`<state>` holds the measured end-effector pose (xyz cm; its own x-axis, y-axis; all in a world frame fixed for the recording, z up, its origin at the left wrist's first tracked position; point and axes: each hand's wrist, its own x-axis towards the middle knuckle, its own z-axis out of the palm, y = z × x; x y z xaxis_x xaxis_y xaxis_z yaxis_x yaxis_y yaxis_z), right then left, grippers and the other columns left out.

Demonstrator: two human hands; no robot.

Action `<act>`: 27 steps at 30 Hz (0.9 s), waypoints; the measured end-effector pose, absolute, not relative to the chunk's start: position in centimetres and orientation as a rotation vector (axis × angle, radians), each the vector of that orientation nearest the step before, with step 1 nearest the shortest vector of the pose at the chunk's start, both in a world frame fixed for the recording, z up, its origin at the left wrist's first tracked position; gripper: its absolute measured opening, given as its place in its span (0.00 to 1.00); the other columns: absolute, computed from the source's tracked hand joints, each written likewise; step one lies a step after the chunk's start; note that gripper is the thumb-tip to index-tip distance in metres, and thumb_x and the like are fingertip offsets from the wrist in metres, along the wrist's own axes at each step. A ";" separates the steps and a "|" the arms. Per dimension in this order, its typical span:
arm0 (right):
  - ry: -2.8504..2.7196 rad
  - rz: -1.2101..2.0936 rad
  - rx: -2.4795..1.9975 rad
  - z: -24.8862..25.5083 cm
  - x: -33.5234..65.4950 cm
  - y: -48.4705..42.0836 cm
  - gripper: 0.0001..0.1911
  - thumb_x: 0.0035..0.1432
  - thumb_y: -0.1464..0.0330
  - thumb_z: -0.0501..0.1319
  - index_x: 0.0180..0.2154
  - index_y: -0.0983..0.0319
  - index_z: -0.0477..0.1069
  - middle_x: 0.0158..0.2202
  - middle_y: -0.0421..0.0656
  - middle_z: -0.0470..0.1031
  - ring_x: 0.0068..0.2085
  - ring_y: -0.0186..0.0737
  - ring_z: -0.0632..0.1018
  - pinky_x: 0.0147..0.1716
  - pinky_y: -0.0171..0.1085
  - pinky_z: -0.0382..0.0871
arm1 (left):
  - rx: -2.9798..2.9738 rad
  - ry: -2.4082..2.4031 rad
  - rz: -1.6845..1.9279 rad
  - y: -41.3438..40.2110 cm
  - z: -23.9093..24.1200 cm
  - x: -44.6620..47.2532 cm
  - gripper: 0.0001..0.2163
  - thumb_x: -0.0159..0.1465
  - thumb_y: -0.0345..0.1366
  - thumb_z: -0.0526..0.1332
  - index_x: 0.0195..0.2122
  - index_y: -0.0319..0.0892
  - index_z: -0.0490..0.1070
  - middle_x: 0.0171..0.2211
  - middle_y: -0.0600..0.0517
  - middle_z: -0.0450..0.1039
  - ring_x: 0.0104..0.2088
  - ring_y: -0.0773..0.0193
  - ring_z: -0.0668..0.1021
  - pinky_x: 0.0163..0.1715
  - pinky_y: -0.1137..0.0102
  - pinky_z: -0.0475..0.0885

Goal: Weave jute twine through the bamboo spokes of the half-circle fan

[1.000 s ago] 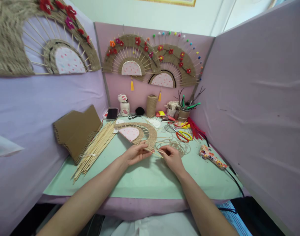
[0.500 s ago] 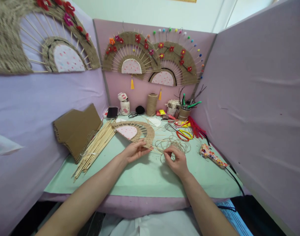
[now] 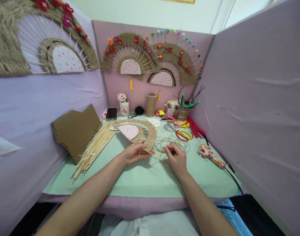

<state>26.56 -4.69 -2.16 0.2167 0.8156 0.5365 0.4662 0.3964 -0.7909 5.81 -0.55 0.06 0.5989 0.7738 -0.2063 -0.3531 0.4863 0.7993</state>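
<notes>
My left hand (image 3: 137,153) grips the near right edge of a half-round woven fan (image 3: 150,131), with its thumb on top. The fan has thin sticks, a twine band and a pink dotted half-circle (image 3: 128,131) at its centre. Bare stick ends poke out past my left fingers. To the right, my right hand (image 3: 176,157) is closed in a pinch, thumb against fingers, apart from the fan. A strand of twine seems to run to those fingertips. Loose coils of twine (image 3: 172,144) lie on the table just behind my right hand.
Left of the fan lie a bundle of sticks (image 3: 93,150) and brown cardboard (image 3: 75,131). Scissors (image 3: 183,134), red tassel cord (image 3: 195,127) and a patterned glue gun (image 3: 211,155) with a cable lie to the right. A twine spool (image 3: 151,105) stands at the back.
My left hand has tilted the fan, so more of its face shows and its stick ends point lower right. My right hand stays pinched in nearly the same place.
</notes>
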 end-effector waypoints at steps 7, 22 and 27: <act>-1.562 0.427 -1.251 -2.4 26.5 -4.5 0.16 0.54 0.58 0.60 0.22 0.62 0.68 0.17 0.37 0.64 0.21 0.31 0.63 0.22 0.32 0.59 | 0.815 0.532 0.656 -1.3 0.5 5.9 0.17 0.57 0.27 0.61 0.47 0.40 0.62 0.39 0.45 0.75 0.37 0.58 0.80 0.38 0.68 0.73; -1.361 0.257 -1.230 -2.6 27.4 -4.2 0.11 0.53 0.61 0.62 0.26 0.62 0.70 0.23 0.38 0.70 0.24 0.33 0.67 0.27 0.34 0.63 | 0.886 0.529 0.614 -1.1 0.4 5.5 0.18 0.57 0.28 0.62 0.49 0.39 0.64 0.43 0.42 0.74 0.41 0.56 0.79 0.42 0.63 0.72; -1.378 0.157 -1.168 -2.5 27.7 -4.1 0.08 0.55 0.64 0.60 0.29 0.61 0.70 0.26 0.40 0.70 0.28 0.35 0.69 0.30 0.35 0.64 | 0.972 0.526 0.537 -1.1 0.5 5.3 0.16 0.56 0.29 0.63 0.47 0.38 0.67 0.44 0.41 0.74 0.41 0.56 0.79 0.40 0.64 0.73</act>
